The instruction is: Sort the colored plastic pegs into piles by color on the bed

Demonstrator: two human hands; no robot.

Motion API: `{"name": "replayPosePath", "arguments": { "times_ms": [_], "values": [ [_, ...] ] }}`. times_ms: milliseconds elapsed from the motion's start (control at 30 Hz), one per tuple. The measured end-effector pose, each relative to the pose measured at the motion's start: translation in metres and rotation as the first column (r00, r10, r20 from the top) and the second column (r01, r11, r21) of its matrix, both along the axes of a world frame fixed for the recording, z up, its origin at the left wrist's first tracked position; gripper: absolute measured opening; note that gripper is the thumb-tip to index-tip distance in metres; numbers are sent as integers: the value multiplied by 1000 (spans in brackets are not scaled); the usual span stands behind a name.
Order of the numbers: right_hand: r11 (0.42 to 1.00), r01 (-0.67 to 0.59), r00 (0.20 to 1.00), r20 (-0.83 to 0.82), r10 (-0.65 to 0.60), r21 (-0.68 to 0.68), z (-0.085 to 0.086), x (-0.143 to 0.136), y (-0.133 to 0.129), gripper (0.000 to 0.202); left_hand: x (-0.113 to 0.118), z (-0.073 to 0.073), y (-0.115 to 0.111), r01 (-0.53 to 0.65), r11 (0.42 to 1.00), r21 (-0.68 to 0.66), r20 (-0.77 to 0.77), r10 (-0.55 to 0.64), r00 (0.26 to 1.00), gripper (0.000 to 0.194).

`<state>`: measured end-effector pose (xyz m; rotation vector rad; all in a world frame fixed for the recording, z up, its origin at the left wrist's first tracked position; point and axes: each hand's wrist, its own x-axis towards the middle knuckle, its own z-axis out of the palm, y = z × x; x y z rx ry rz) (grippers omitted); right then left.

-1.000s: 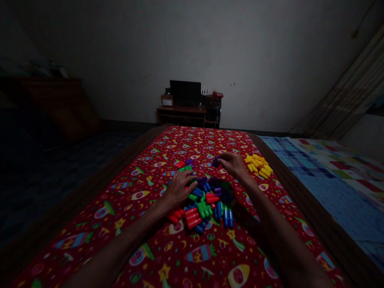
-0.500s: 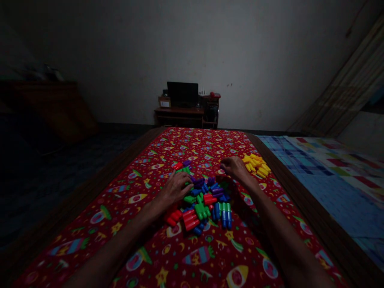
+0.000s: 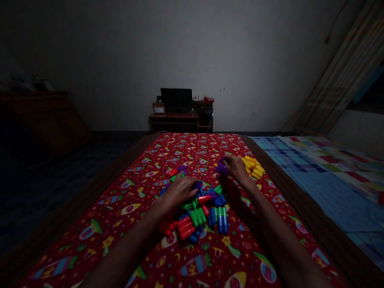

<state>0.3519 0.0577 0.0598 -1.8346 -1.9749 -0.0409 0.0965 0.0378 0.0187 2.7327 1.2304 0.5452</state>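
Observation:
A mixed heap of red, green, blue and purple plastic pieces [image 3: 198, 217] lies on a red patterned cloth [image 3: 192, 260]. Over the heap's left part rests my left hand [image 3: 181, 189], its fingers bent around a purple piece [image 3: 197, 185] at the fingertips. Beyond the heap to the right, my right hand [image 3: 235, 166] is closed on purple pieces [image 3: 221, 168], just left of a pile of yellow pieces [image 3: 254, 167]. A green and blue block [image 3: 221, 219] sits at the heap's right side.
Brown strips [image 3: 300, 200] edge the cloth. Blue plaid and patchwork bedding [image 3: 315, 180] lies to the right. Against the far wall stands a small desk [image 3: 174, 117] with a dark monitor [image 3: 176, 100]. A wooden cabinet [image 3: 42, 120] is at the far left.
Purple pieces now show in my right hand beside the yellow pile. My left hand has shifted a little over the heap, and some pieces there have moved. The camera view has shifted slightly.

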Motion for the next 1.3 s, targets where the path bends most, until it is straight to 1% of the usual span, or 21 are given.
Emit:
{"name": "replayPosePath", "arguments": {
  "times_ms": [33,100,167,233,267,333,400,467,567,667,800,867,967,1033,1100,1200,1300],
  "values": [
    [997,75,997,12,-75,11,-3,7,3,31,2,1,1,-4,1000,21,20,3,1000,22],
    [986,167,985,48,-166,-21,-13,15,5,33,6,3,4,-22,999,47,58,19,998,25],
    [976,202,977,88,-195,-84,-22,19,6,35,10,6,10,-45,998,38,88,41,995,30],
    [973,193,978,108,-180,-129,-27,18,5,36,17,12,20,-74,997,17,155,70,986,32],
    [974,176,981,106,-162,-144,-27,17,4,37,21,14,27,-90,996,-18,200,91,975,30],
    [977,149,987,90,-136,-151,-22,15,2,39,30,19,43,-110,984,-139,277,146,950,23],
    [981,146,988,72,-138,-127,-15,13,1,41,41,20,59,-124,951,-285,297,210,931,18],
    [986,150,988,52,-147,-71,-8,11,0,41,52,20,72,-128,921,-368,300,248,921,26],
    [990,143,989,24,-143,18,-3,11,2,40,67,16,88,-130,899,-418,313,277,909,32],
    [991,120,993,5,-121,60,-3,12,4,39,78,14,101,-163,891,-423,318,314,895,31],
    [993,88,996,-19,-86,80,-4,11,3,36,97,9,114,-210,906,-368,341,342,876,25],
    [994,87,996,-22,-85,71,-3,10,2,36,108,6,115,-204,917,-341,344,324,881,24],
    [994,101,995,-17,-100,49,-1,8,0,36,118,4,113,-174,938,-298,321,270,908,35],
    [993,106,994,-18,-105,50,0,8,0,36,114,7,114,-167,950,-262,300,245,922,42],
    [995,84,996,-23,-82,54,2,8,0,35,100,14,119,-176,958,-224,278,237,931,42],
    [998,-38,998,-57,41,40,8,4,0,33,61,25,129,-196,960,-199,209,237,949,31],
    [978,-206,974,-99,203,-16,12,-9,-4,31,16,27,132,-225,946,-233,85,251,964,20]
  ]
}}
